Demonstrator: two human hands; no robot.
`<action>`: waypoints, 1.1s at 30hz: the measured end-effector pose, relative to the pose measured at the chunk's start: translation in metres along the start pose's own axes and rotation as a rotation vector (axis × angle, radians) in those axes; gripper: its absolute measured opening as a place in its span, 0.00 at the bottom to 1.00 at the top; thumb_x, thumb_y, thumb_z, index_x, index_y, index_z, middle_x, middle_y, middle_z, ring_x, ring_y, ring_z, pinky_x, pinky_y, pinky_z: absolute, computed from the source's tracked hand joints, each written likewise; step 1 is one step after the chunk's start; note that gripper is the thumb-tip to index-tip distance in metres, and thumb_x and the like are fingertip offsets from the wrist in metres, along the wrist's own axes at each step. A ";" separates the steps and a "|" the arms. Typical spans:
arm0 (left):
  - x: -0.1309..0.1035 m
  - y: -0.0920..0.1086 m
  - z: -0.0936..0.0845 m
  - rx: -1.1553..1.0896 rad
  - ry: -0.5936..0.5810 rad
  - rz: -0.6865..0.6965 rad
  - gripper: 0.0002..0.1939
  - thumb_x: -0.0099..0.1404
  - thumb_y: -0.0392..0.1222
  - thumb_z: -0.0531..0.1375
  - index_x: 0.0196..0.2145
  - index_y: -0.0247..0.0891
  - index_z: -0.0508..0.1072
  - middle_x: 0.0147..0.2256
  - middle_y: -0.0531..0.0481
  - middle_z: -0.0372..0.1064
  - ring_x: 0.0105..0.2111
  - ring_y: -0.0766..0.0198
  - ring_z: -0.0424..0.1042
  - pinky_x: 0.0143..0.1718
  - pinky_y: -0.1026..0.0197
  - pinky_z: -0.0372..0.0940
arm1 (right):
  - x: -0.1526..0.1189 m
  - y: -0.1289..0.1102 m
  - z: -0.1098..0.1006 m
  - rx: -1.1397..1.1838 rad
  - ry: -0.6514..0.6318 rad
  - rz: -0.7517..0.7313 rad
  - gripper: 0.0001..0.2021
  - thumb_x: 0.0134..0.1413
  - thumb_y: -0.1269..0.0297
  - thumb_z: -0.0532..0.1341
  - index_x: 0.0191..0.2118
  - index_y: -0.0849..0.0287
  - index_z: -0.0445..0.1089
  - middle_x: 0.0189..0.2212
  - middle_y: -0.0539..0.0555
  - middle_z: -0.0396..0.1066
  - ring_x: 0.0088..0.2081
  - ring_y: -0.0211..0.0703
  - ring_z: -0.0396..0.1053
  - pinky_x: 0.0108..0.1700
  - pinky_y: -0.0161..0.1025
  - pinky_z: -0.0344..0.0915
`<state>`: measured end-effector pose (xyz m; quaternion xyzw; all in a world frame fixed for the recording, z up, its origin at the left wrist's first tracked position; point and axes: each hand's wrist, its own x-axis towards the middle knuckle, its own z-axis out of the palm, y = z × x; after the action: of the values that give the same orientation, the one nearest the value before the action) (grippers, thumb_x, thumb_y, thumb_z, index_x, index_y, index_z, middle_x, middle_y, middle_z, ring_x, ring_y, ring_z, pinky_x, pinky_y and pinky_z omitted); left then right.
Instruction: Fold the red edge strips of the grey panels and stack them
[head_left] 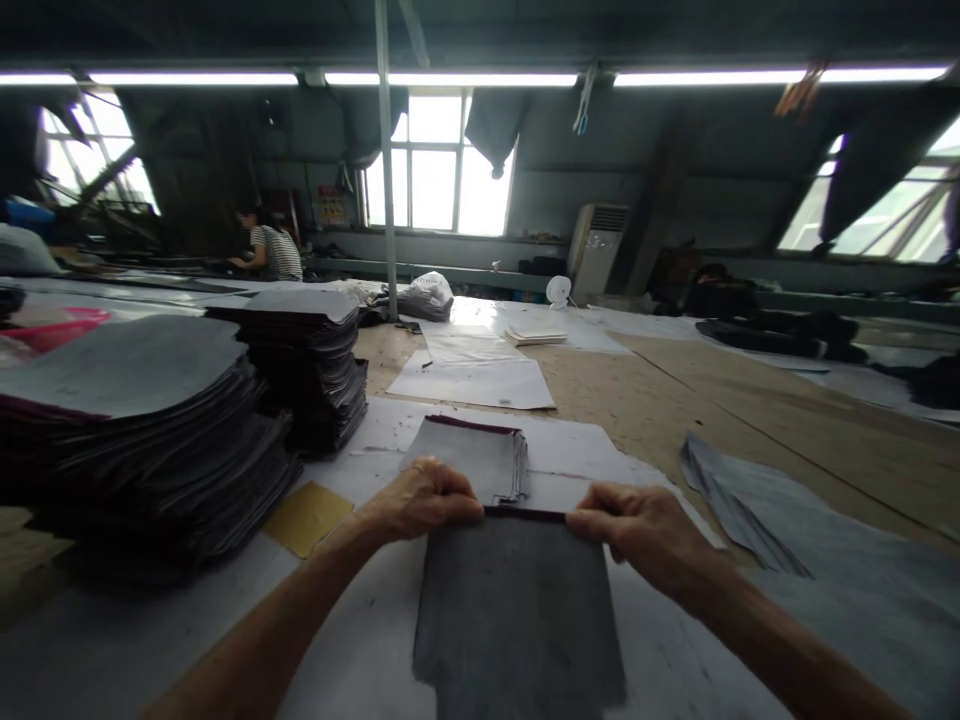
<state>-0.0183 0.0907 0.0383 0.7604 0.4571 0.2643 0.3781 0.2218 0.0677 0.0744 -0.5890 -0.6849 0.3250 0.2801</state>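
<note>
A dark grey fabric piece (517, 610) hangs or lies in front of me; I cannot tell how much of it rests on the table. My left hand (429, 497) pinches its far left corner, thumb and fingers closed. At the far right corner, my right hand (622, 515) pinches the same edge, which runs straight between them. Just beyond that edge sits a small stack of lighter grey pieces (472, 460) with a dark red back edge. Left of my left forearm, a yellow card (309, 517) lies flat on white paper.
Two tall stacks of dark cut pieces, a near one (150, 450) and a farther one (315, 370), stand at left. Grey sheets (840, 560) lie at right. White paper (480, 380), a plastic bag (427, 297), a pole (386, 180) and a small fan (558, 291) are ahead. Another person (274, 248) sits far left.
</note>
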 end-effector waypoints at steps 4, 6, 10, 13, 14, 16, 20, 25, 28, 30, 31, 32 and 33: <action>0.003 -0.015 -0.036 0.044 0.286 -0.039 0.15 0.54 0.50 0.58 0.24 0.33 0.73 0.20 0.55 0.60 0.23 0.69 0.59 0.25 0.68 0.54 | 0.039 -0.008 0.015 0.086 0.011 -0.028 0.09 0.45 0.63 0.59 0.20 0.62 0.64 0.14 0.43 0.57 0.18 0.29 0.55 0.22 0.30 0.54; 0.004 -0.026 -0.052 0.083 0.512 -0.069 0.17 0.56 0.52 0.55 0.27 0.33 0.72 0.21 0.54 0.60 0.23 0.69 0.59 0.25 0.68 0.55 | 0.064 -0.012 0.024 0.083 0.043 -0.041 0.10 0.49 0.62 0.59 0.24 0.62 0.65 0.15 0.43 0.58 0.18 0.29 0.56 0.22 0.30 0.55; 0.008 -0.050 -0.065 0.215 0.921 -0.191 0.22 0.63 0.51 0.44 0.34 0.31 0.68 0.24 0.50 0.62 0.23 0.65 0.61 0.24 0.64 0.55 | 0.113 -0.010 0.041 -0.015 0.095 -0.036 0.11 0.55 0.59 0.56 0.34 0.64 0.66 0.27 0.48 0.66 0.26 0.33 0.64 0.28 0.33 0.63; 0.013 -0.056 -0.050 0.352 0.993 -0.193 0.18 0.63 0.46 0.45 0.37 0.31 0.69 0.30 0.44 0.67 0.30 0.59 0.66 0.31 0.60 0.60 | 0.137 -0.003 0.049 -0.144 0.102 -0.014 0.12 0.56 0.59 0.56 0.39 0.63 0.67 0.37 0.52 0.67 0.35 0.38 0.67 0.36 0.39 0.66; 0.015 -0.054 -0.041 0.402 0.963 -0.156 0.16 0.62 0.45 0.47 0.38 0.33 0.70 0.35 0.43 0.68 0.35 0.57 0.67 0.36 0.58 0.60 | 0.141 -0.001 0.050 -0.185 0.104 -0.008 0.12 0.56 0.59 0.56 0.41 0.63 0.66 0.39 0.53 0.67 0.37 0.40 0.67 0.38 0.40 0.66; 0.018 -0.048 -0.020 0.497 0.835 -0.048 0.15 0.61 0.43 0.51 0.43 0.38 0.69 0.44 0.45 0.67 0.45 0.55 0.65 0.46 0.56 0.58 | 0.145 0.002 0.052 -0.255 0.107 -0.002 0.12 0.56 0.60 0.56 0.42 0.62 0.66 0.41 0.54 0.66 0.39 0.41 0.66 0.40 0.42 0.66; 0.022 -0.037 0.014 0.623 0.536 0.099 0.17 0.61 0.45 0.54 0.47 0.41 0.67 0.49 0.47 0.65 0.49 0.56 0.63 0.52 0.55 0.56 | 0.145 0.004 0.054 -0.338 0.132 0.014 0.12 0.56 0.60 0.56 0.43 0.61 0.66 0.43 0.54 0.66 0.41 0.41 0.66 0.42 0.44 0.65; 0.022 -0.036 0.026 0.708 0.401 0.098 0.17 0.64 0.47 0.51 0.48 0.40 0.67 0.51 0.45 0.63 0.51 0.55 0.61 0.53 0.52 0.55 | 0.146 0.005 0.060 -0.336 0.182 0.051 0.12 0.56 0.60 0.56 0.43 0.60 0.66 0.44 0.55 0.65 0.43 0.42 0.65 0.44 0.45 0.64; 0.022 -0.036 0.025 0.738 0.370 0.083 0.16 0.64 0.46 0.50 0.47 0.41 0.67 0.51 0.46 0.62 0.51 0.56 0.60 0.53 0.51 0.54 | 0.148 0.010 0.063 -0.269 0.217 0.083 0.13 0.56 0.60 0.56 0.45 0.60 0.65 0.44 0.55 0.65 0.43 0.42 0.65 0.43 0.45 0.64; 0.022 -0.036 0.025 0.748 0.355 0.070 0.16 0.64 0.47 0.50 0.47 0.41 0.66 0.51 0.46 0.62 0.51 0.56 0.60 0.54 0.51 0.53 | 0.148 0.016 0.063 -0.210 0.235 0.124 0.14 0.57 0.59 0.55 0.46 0.61 0.64 0.43 0.55 0.65 0.41 0.41 0.66 0.41 0.44 0.65; 0.022 -0.037 0.025 0.751 0.349 0.060 0.16 0.65 0.47 0.50 0.47 0.41 0.66 0.51 0.46 0.61 0.51 0.56 0.59 0.54 0.51 0.53 | 0.148 0.019 0.063 -0.184 0.245 0.148 0.14 0.57 0.59 0.55 0.46 0.61 0.63 0.43 0.55 0.65 0.40 0.41 0.66 0.40 0.44 0.66; 0.022 -0.037 0.025 0.754 0.346 0.050 0.16 0.65 0.47 0.49 0.48 0.42 0.66 0.52 0.46 0.61 0.52 0.56 0.59 0.54 0.51 0.53 | 0.147 0.023 0.062 -0.164 0.262 0.171 0.15 0.57 0.59 0.55 0.47 0.62 0.63 0.43 0.55 0.65 0.39 0.40 0.66 0.39 0.43 0.66; 0.023 -0.038 0.025 0.756 0.343 0.036 0.16 0.65 0.47 0.49 0.48 0.42 0.65 0.52 0.47 0.61 0.52 0.57 0.59 0.54 0.51 0.52 | 0.146 0.026 0.062 -0.152 0.275 0.193 0.15 0.57 0.59 0.55 0.47 0.62 0.63 0.42 0.55 0.65 0.39 0.40 0.67 0.39 0.43 0.66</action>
<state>-0.0078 0.1136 -0.0058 0.7986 0.5649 0.2072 -0.0143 0.1687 0.2070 0.0156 -0.7103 -0.6031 0.2138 0.2933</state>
